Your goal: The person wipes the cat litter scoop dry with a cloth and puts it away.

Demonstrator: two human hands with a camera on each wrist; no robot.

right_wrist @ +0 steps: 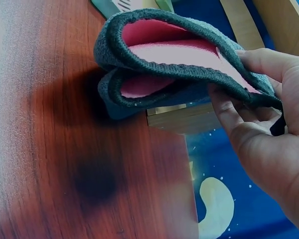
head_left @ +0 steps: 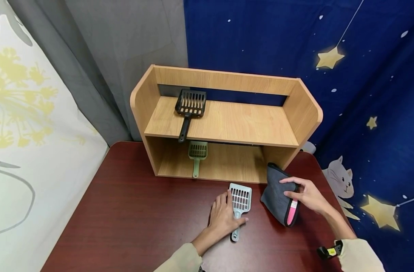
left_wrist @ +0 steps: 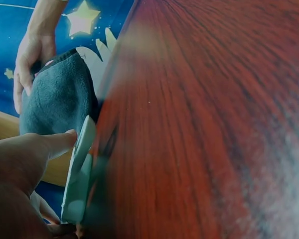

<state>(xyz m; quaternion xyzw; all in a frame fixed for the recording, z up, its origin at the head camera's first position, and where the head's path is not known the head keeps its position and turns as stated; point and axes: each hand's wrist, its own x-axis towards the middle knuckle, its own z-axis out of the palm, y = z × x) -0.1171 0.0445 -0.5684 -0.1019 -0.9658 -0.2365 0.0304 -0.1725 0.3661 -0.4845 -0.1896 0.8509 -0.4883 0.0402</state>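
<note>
A pale grey-blue slotted litter scoop (head_left: 241,198) lies at the front middle of the table. My left hand (head_left: 223,217) is over its handle, the thumb across on the right and the fingers along the left edge. In the left wrist view the scoop (left_wrist: 78,184) shows edge-on between thumb and fingers. My right hand (head_left: 307,194) pinches a folded grey fleece piece (head_left: 276,194) with black edging and a pink inside. The right wrist view shows the fleece piece's pink lining (right_wrist: 174,52) in its folds, the thumb on one side and fingers on the other.
A two-tier wooden shelf (head_left: 227,141) stands at the back of the dark red table (head_left: 132,219). A black slotted scoop (head_left: 190,105) lies on its upper level, handle over the edge. The lower level holds a green scoop (head_left: 197,151). Curtains hang behind.
</note>
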